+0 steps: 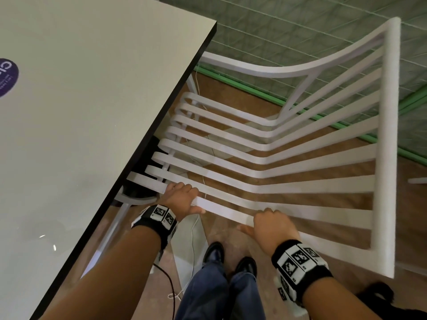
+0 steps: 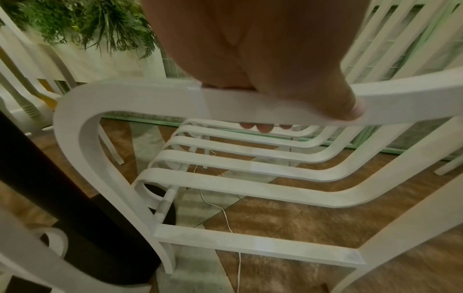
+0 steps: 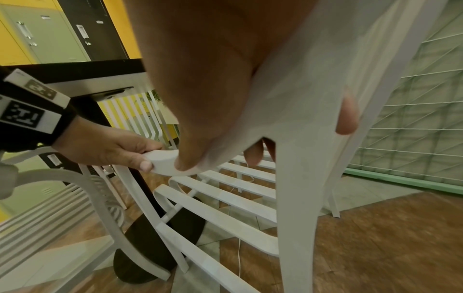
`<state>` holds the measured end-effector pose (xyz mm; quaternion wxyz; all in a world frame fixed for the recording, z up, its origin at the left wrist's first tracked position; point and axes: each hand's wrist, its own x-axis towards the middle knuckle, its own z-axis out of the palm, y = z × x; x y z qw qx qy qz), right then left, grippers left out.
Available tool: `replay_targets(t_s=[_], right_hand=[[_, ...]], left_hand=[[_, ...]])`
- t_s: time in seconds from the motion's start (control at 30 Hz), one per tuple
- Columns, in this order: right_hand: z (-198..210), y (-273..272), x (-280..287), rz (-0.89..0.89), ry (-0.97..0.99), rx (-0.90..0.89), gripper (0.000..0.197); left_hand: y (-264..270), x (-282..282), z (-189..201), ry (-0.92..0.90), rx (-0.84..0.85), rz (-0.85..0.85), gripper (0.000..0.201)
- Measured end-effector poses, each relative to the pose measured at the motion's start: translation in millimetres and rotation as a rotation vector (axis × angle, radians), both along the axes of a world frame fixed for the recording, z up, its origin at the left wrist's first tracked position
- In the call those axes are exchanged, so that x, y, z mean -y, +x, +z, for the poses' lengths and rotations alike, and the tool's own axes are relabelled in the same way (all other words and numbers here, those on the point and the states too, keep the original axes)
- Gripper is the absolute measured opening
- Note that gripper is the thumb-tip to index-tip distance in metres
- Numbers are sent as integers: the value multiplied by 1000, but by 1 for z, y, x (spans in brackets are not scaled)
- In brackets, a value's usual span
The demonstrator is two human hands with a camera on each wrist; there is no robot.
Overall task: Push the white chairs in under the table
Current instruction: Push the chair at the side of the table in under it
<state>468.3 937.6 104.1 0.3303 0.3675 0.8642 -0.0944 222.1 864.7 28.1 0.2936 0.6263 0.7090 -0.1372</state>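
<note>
Beside the table [image 1: 87,116], a white chair [image 1: 277,158] stands with the front ends of its seat slats just under the dark table edge, while its backrest is well out over the floor [image 1: 323,204]. Seat and back are made of flat, smooth slats that run along the seat, bend in a rounded corner and rise to a thick top bar; the head view shows 8 curled slat ends at the front. Nearest the person runs an armrest [image 2: 150,99], a flat white band that loops down in a wide curve into the front leg.

Both hands hold this armrest. The left hand [image 1: 180,199] wraps it near the front, fingers curled over the top and thumb along the near side; the left wrist view shows fingertips [image 2: 263,126] peeking out below the band. The right hand [image 1: 272,227] grips it further back, fingers over the top and thumb underneath.

Each wrist wears a black band with square black-and-white coded markers. The tabletop is smooth, pale and faintly glossy, with a thin black edge, and stands on a dark round base [image 3: 155,247]. A round purple sticker [image 1: 7,77] lies on it; its white lettering is cut off and too small to read. The floor is brown with a wood-like grain, and a thin white cable [image 2: 225,214] lies on it. A green wall [image 1: 300,31] with thin lines is behind the chair.
</note>
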Motion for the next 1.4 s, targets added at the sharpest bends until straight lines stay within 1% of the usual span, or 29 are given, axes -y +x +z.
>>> replay_targets(t_s=[0.07, 0.1, 0.17, 0.23, 0.3, 0.37, 0.43, 0.47, 0.53, 0.57, 0.63, 0.77, 0.9, 0.97, 1.07, 1.17, 1.3, 1.4], right_hand=[[11, 2, 6, -43, -28, -38, 70], [21, 4, 9, -83, -30, -86, 68], [50, 9, 15, -176, 10, -245, 61], [85, 16, 18, -232, 150, -443, 51], [120, 27, 14, -271, 353, -610, 46], [144, 39, 1, -353, 528, -669, 41], [152, 48, -22, -463, 652, -598, 40], [150, 50, -34, -519, 668, -530, 43], [141, 55, -52, -636, 597, -423, 55], [135, 56, -57, -691, 532, -401, 59], [125, 59, -60, -764, 437, -401, 59], [114, 64, -59, -735, 453, -417, 52], [111, 64, -46, -715, 465, -481, 54], [111, 62, -42, -703, 470, -483, 52], [113, 58, -53, -724, 452, -489, 52], [112, 53, -63, -712, 450, -471, 52], [106, 46, -52, -664, 493, -417, 48], [104, 42, -51, -652, 509, -427, 47]], left_hand=[[1, 5, 1, -1, -6, 13, 59], [3, 7, 2, 0, -12, 26, 62], [11, 11, 9, 0, -11, 74, 70], [26, 13, 20, 15, 7, 107, 77], [43, 10, 32, 10, 28, 53, 79], [61, 3, 41, -3, 60, -30, 78], [75, -6, 46, -30, 116, -77, 75], [81, -10, 47, -56, 142, -84, 75], [91, -15, 45, -91, 148, -93, 73], [94, -15, 43, -90, 133, -91, 71], [97, -14, 40, -62, 100, -66, 65], [101, -11, 42, -48, 51, -56, 65], [99, 0, 37, -40, 10, -71, 63], [96, 3, 33, -51, -9, -73, 64], [92, -4, 30, -82, -10, -54, 68], [84, -13, 28, -94, -23, -39, 70], [78, -5, 27, -60, -51, -23, 71], [76, -2, 26, -70, -47, -15, 71]])
